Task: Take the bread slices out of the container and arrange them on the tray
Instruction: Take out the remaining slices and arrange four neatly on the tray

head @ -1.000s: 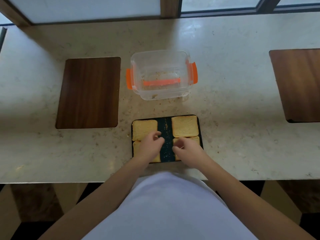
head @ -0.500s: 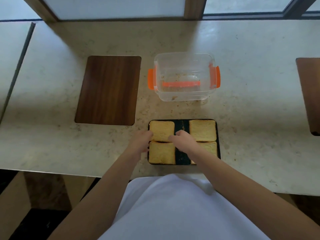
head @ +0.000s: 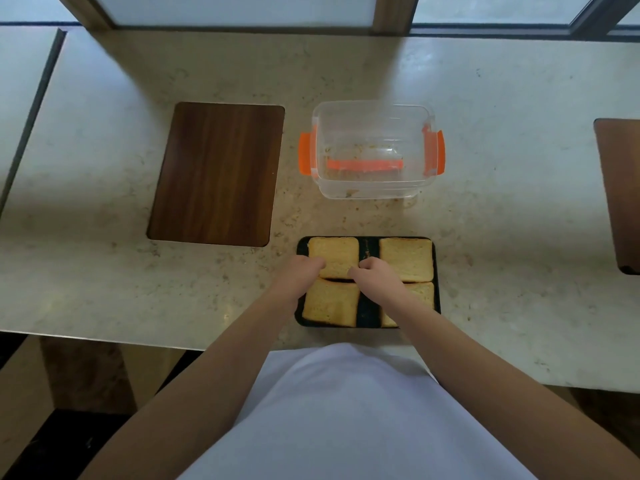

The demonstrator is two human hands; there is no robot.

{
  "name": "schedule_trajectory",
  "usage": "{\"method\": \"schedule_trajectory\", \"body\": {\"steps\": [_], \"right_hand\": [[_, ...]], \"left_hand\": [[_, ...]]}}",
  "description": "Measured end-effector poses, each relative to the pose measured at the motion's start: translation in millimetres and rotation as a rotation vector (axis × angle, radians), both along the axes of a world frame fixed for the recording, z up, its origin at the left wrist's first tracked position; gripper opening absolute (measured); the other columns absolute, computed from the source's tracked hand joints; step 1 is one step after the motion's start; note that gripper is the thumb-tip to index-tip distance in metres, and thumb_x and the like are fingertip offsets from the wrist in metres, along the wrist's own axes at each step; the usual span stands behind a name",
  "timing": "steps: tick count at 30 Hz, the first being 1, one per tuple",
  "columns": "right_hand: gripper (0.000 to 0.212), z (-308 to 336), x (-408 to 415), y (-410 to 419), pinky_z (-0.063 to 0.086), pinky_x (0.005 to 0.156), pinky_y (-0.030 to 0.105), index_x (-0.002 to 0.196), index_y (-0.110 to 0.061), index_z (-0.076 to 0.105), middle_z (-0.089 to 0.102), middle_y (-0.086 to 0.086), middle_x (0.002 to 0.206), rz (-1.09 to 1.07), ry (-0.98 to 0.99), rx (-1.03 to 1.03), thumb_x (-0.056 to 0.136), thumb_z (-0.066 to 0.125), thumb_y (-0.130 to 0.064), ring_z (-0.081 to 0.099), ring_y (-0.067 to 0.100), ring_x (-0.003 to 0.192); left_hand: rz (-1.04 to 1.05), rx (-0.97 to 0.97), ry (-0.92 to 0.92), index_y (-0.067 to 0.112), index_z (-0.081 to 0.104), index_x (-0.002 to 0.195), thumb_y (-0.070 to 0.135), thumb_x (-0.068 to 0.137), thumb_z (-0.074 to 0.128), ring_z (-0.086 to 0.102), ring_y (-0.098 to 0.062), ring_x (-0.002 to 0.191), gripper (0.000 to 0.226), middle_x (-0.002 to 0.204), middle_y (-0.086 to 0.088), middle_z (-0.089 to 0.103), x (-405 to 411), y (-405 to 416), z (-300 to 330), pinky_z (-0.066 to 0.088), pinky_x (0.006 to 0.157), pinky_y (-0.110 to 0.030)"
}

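Observation:
A black tray lies near the counter's front edge with four toasted bread slices on it in two rows. My left hand and my right hand pinch the near corners of the far-left slice, one on each side. The far-right slice and the near-left slice lie flat and untouched. My right forearm hides part of the near-right slice. Behind the tray stands the clear container with orange clasps, open, holding only crumbs.
A dark wooden board is set into the marble counter left of the container. Another board shows at the right edge. A seam splits the counter at far left. Window frames run along the back.
Both hands have moved from the near slices up to the far-left slice. The view has shifted, so the tray and container now sit further right in the picture.

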State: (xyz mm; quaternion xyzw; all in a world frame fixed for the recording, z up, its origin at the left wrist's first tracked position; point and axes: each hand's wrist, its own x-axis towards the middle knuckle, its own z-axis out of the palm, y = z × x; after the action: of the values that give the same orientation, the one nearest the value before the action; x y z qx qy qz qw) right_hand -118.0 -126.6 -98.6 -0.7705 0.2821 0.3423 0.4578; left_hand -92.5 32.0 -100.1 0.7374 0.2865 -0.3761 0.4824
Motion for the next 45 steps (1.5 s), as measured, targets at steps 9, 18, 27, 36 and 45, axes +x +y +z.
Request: {"method": "schedule_trajectory", "body": {"steps": [9,18,27,36,45], "right_hand": [[0.047,0.5,-3.3,-6.0,0.057,0.089,0.047,0.119,0.008,0.067,0.073,0.026,0.106,0.049,0.000,-0.054,0.092,0.056,-0.030,0.069,0.040,0.101],[0.024,8.5,-4.2,-4.8,0.045,0.065,0.037,0.083,-0.007,0.066,0.052,0.013,0.066,0.053,-0.022,-0.057,0.089,0.055,-0.027,0.054,0.027,0.063],[0.021,7.4,-2.2,-6.8,0.034,0.060,0.036,0.075,-0.013,0.050,0.040,-0.001,0.063,0.034,-0.045,-0.076,0.090,0.054,-0.026,0.038,0.016,0.058],[0.059,2.4,-48.1,-19.4,0.056,0.084,0.039,0.147,-0.008,0.046,0.056,-0.012,0.088,0.070,-0.048,-0.066,0.095,0.060,-0.032,0.052,0.000,0.074],[0.031,3.9,-55.1,-14.8,0.034,0.067,0.034,0.100,0.003,0.066,0.050,0.011,0.077,0.112,0.007,-0.026,0.092,0.058,-0.027,0.049,0.021,0.071]], "left_hand": [[-0.037,-0.013,-0.065,0.015,0.051,0.085,0.027,0.089,0.057,0.044,-0.015,0.075,0.014,0.088,-0.002,0.046,-3.1,-6.9,-0.1,0.035,0.066,-0.034],[-0.071,0.037,-0.122,0.022,0.049,0.097,0.030,0.088,0.054,0.044,-0.007,0.075,0.013,0.088,0.007,0.046,-1.6,-13.5,1.0,0.038,0.067,-0.030],[-0.113,0.005,-0.135,0.018,0.041,0.080,0.029,0.087,0.055,0.038,-0.014,0.066,0.019,0.076,0.002,0.038,1.2,-12.3,2.1,0.031,0.063,-0.034],[-0.082,-0.085,0.037,0.017,0.057,0.085,0.021,0.091,0.053,0.053,-0.019,0.075,0.009,0.084,-0.006,0.053,-39.3,27.5,-16.1,0.044,0.068,-0.029],[-0.089,-0.161,0.069,0.014,0.049,0.091,0.012,0.094,0.051,0.045,-0.023,0.078,0.004,0.087,-0.010,0.045,-45.9,19.6,-9.0,0.041,0.062,-0.027]]}}
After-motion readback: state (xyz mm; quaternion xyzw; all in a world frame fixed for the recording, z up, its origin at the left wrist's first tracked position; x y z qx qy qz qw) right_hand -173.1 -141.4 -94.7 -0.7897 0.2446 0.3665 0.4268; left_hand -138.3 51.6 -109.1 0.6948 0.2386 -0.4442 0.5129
